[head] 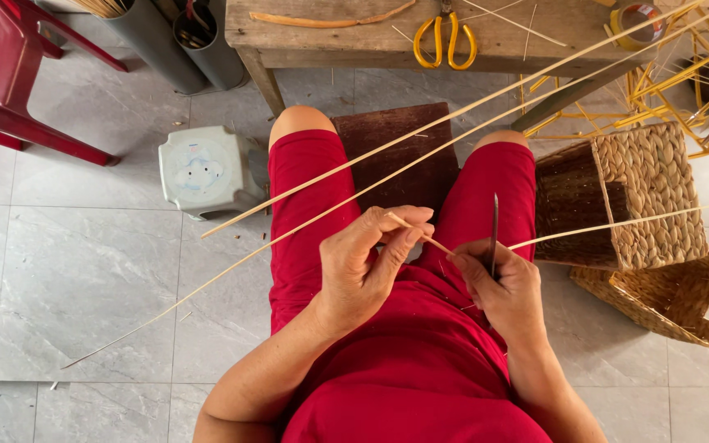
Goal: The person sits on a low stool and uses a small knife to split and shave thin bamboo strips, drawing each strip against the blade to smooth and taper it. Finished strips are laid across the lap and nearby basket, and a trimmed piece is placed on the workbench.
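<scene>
My left hand (pixel 368 261) pinches the near end of a thin pale bamboo strip (pixel 609 225) that runs off to the right over the baskets. My right hand (pixel 498 285) grips a narrow dark knife (pixel 494 234), blade pointing up, touching the strip just right of my left fingers. Two longer bamboo strips (pixel 346 193) lie slanted across my red-clad lap, from the floor at lower left up to the upper right.
A wooden table (pixel 387 41) ahead carries yellow-handled scissors (pixel 445 37) and a tape roll (pixel 635 20). Woven baskets (pixel 650 193) stand at the right. A small pale stool (pixel 207 168) and a red chair (pixel 2 74) sit left, with grey tubes (pixel 170 41).
</scene>
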